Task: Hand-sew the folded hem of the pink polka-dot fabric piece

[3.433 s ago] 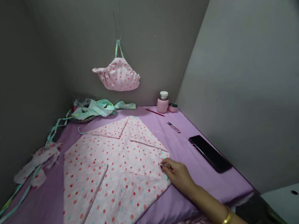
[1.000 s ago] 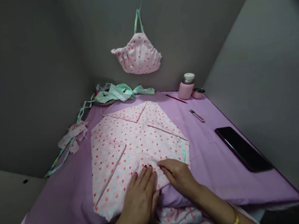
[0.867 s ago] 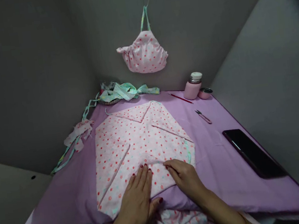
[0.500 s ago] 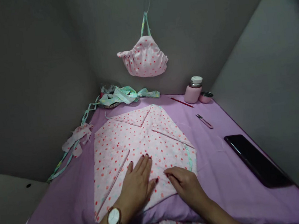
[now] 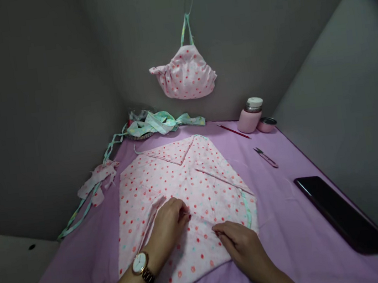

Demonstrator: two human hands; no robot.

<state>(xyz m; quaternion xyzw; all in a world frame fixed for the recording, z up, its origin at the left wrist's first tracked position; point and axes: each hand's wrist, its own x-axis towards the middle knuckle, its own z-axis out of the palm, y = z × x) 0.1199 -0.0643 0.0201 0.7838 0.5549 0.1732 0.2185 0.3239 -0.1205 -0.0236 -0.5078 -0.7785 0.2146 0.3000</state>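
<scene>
A pink dotted cloth (image 5: 165,176) lies spread over the purple table cover, with stitched folds and a mint-green edging strip (image 5: 247,212) at its right side. Over its middle, my left hand (image 5: 169,219) is closed, thumb and fingers pinching up a bit of the cloth; a watch (image 5: 140,263) is on that wrist. A short way to the right, my right hand (image 5: 241,244) hovers low over the same cloth with its fingertips pressed together. What sits in that pinch is too small to make out. A faint crease runs across the cloth between the hands.
Right of the cloth lie a black phone (image 5: 342,214), thread snips (image 5: 266,157) and a red pencil (image 5: 234,131). Behind stand a pink jar (image 5: 250,118) and a small pink tin (image 5: 267,125). Mint strips (image 5: 161,123) and scraps (image 5: 99,178) lie left; a dotted cloth piece (image 5: 187,75) hangs on the wall.
My left hand lay flat with fingers spread and has now curled into a pinch on the cloth. The right hand stays pinched, shifted slightly down and right in view.
</scene>
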